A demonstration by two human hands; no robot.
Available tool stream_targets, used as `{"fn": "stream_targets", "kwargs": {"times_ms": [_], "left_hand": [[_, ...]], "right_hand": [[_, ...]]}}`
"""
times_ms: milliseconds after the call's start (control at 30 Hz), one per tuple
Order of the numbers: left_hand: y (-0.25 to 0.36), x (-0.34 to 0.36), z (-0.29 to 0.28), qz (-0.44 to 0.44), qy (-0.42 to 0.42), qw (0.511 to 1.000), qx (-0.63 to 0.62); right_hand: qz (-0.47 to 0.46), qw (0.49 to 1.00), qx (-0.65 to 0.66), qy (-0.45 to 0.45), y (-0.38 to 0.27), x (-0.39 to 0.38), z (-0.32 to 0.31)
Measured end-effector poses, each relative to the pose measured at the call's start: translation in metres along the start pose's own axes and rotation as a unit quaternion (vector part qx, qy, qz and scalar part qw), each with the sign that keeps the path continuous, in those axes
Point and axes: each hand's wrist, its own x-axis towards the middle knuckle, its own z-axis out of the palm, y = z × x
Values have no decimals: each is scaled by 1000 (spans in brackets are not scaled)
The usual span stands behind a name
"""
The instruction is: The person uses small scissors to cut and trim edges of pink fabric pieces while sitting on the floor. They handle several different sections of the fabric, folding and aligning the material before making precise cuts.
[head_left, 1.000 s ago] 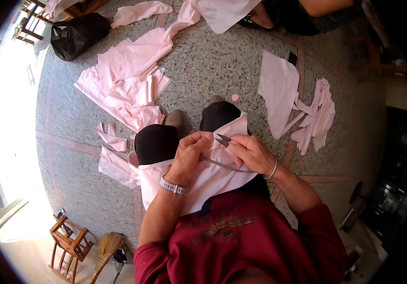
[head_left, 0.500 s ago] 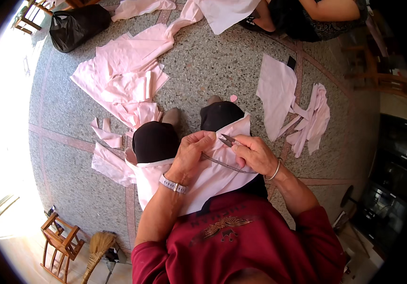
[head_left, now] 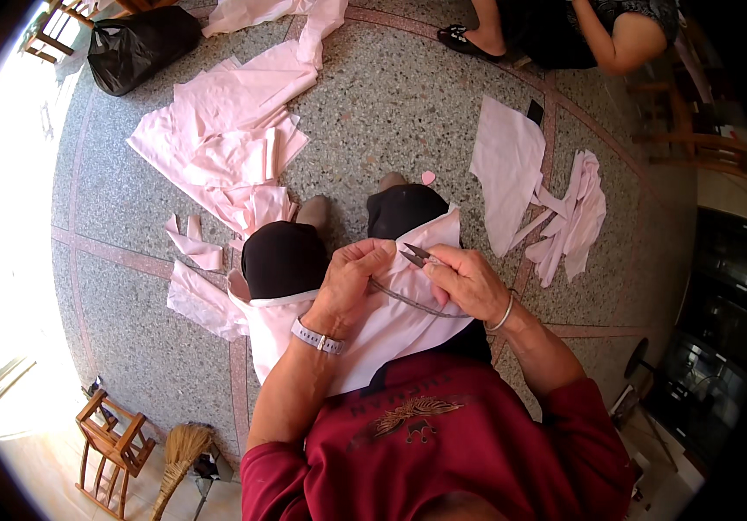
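Note:
Pale pink cloth [head_left: 365, 349] lies across my lap and over my knees. My left hand [head_left: 352, 280] is closed, pinching the cloth's upper edge between thumb and fingers. Just to its right, my right hand [head_left: 469, 282] grips small dark snips [head_left: 415, 254]. Their two pointed blades are parted and point toward my left fingertips, close to the cloth edge. The handles are mostly hidden in my palm. A thin grey cord [head_left: 421, 305] runs in a curve across the cloth from under my left hand to below my right.
Crumpled pink cloth [head_left: 226, 122] spreads over the speckled floor ahead on the left, beside a black plastic bag [head_left: 143, 48]. More pink pieces [head_left: 506, 174] lie to the right. Another person [head_left: 604, 35] sits at the far right. A wooden chair [head_left: 113, 447] and straw broom [head_left: 184, 451] stand lower left.
At the far side, the pink cloth by the other person has gone from the middle, leaving a strip further left. That person's arm has shifted. My hands and the snips have barely moved.

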Motion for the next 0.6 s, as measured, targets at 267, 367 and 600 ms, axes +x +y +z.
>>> {"fn": "stream_targets", "kwargs": {"times_ms": [267,367,600], "left_hand": [[-1,2,-3,-5,-28,999,-36],[-3,3,-8,-1,-66,997,-39],[-9,0,2,55,10,998,-5]], "right_hand": [[-54,997,-52,30,13,3,10],[-78,994,-64,41,15,6,15],[-95,992,-1,80,18,6,15]]}}
